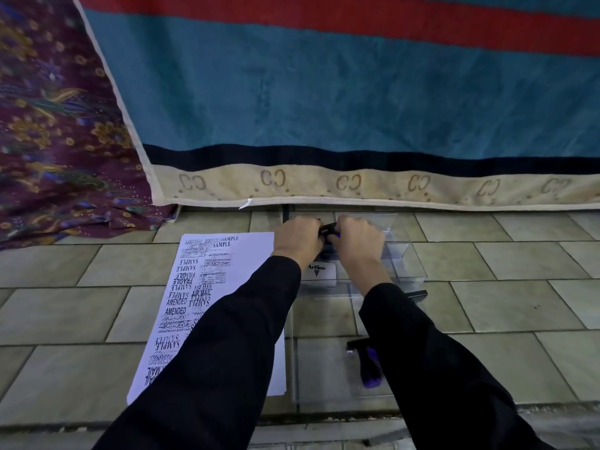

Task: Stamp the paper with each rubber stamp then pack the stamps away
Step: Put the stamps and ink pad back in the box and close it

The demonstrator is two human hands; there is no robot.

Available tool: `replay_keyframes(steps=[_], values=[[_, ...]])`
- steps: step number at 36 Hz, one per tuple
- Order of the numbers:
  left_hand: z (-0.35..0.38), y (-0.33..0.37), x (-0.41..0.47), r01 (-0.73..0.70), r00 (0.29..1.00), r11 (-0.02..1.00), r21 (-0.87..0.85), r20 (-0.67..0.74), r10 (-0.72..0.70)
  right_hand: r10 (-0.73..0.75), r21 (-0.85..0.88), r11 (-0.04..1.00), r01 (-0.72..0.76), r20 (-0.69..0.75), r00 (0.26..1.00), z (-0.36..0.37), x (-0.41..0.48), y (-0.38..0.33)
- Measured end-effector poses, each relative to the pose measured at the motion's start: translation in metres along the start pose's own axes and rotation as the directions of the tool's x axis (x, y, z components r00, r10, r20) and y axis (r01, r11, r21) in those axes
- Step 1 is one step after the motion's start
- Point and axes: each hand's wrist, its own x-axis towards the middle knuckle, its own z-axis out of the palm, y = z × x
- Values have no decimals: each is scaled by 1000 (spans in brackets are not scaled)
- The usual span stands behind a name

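Head view, looking down at a tiled floor (506, 261). A white paper (207, 306) lies flat left of centre, crowded with black stamp marks: SAMPLE, FRAGILE, AIR MAIL, AMENDED, some overlapping and smeared, several upside down to the camera; its right edge is covered by the left sleeve (233, 345). Both hands meet at the far end of a clear plastic box (406, 264). Left hand (298, 240) and right hand (358, 243) each have the grip curled closed on a small black rubber stamp (329, 229) held between them; only a sliver of it shows, with a trace of purple at the right fingers. Which fingers do the pinching cannot be told. Just below the hands sits a white ink pad (319, 274) marked Artline, partly hidden by the wrists. A second stamp (368, 362), black base with purple handle, lies on its side inside the near part of the clear box, half behind the right sleeve (431, 362). Another dark stamp end (417, 295) pokes out past that sleeve. Box walls are hard to trace. A striped blue towel (324, 92) hangs behind, patterned cloth (58, 125) at left.
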Motion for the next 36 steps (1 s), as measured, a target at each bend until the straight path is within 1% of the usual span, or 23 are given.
replay_keyframes(steps=[5,11,17,20,23,28,30,33,34,36], values=[[5,-1,1,-5,1000,999,36,1,5,-5,-59,998,6,11,1000,2,3,-2],[10,2,0,-29,999,992,124,32,25,18,-124,992,-7,91,996,-5,11,-8],[11,3,-1,-44,998,978,203,62,31,3,-158,987,16,120,993,-9,11,-11],[13,6,-1,-54,996,972,228,76,38,-11,-139,990,28,121,993,-9,9,-10],[13,6,-2,-61,998,980,187,46,53,-47,-87,994,59,136,990,-10,7,-6],[7,-1,-8,-72,997,997,21,-39,72,-99,85,992,89,131,986,-20,-4,10],[5,-3,-15,-84,993,996,-21,-83,82,-124,183,978,97,140,982,-25,-10,19],[4,-6,-30,-125,980,992,17,-157,126,-122,339,938,65,148,981,-36,-22,36],[4,-6,-37,-138,976,990,26,-164,141,-117,379,924,54,143,983,-39,-27,42],[2,-5,-52,-163,975,987,-8,-155,160,-101,437,899,34,129,986,-47,-37,54]])
